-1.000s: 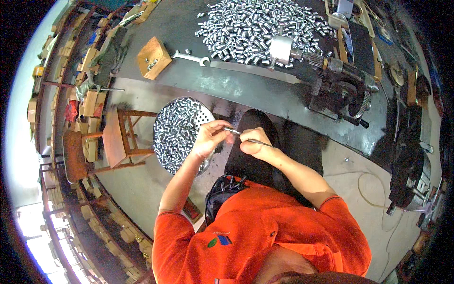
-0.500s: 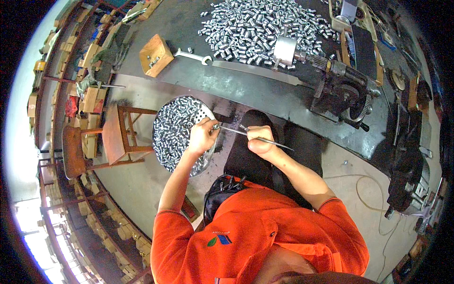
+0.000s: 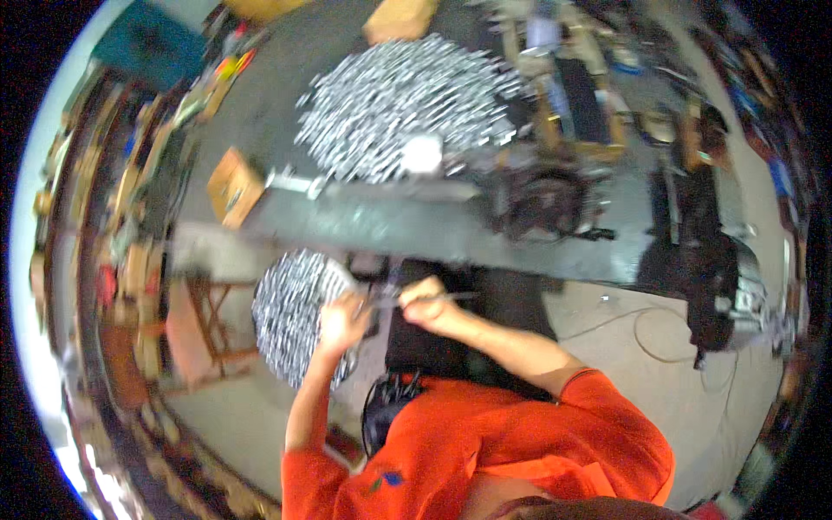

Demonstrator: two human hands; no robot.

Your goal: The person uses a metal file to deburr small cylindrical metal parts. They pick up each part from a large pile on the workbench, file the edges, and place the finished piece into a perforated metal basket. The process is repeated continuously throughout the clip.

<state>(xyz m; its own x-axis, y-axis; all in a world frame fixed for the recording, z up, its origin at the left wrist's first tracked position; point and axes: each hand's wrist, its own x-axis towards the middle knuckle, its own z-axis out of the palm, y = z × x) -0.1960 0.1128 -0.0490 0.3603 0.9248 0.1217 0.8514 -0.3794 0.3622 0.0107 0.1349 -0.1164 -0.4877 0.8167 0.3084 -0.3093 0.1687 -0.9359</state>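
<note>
Motion blurs the whole view. My right hand (image 3: 422, 303) is closed around a thin metal rod (image 3: 461, 296), whose one end sticks out to the right and whose other end points at my left hand. My left hand (image 3: 344, 319) has its fingers pinched at that end, on a small metal sleeve that the blur mostly hides now. Just left of and below the left hand is a round perforated basin (image 3: 338, 276), filled with many small shiny metal sleeves (image 3: 295, 316). Both hands are above my lap, in front of the bench.
On the dark bench (image 3: 364, 217) lies a large heap of metal sleeves (image 3: 390, 108), with a wrench (image 3: 296, 184) and a wooden box (image 3: 235, 188) to its left. A dark geared machine (image 3: 546, 204) stands at right. A wooden stool (image 3: 195, 329) and shelves flank the left side.
The whole view has shifted, so the bench now sits lower and further left in the picture. My hands stay close together at the rod, near the basin's right edge.
</note>
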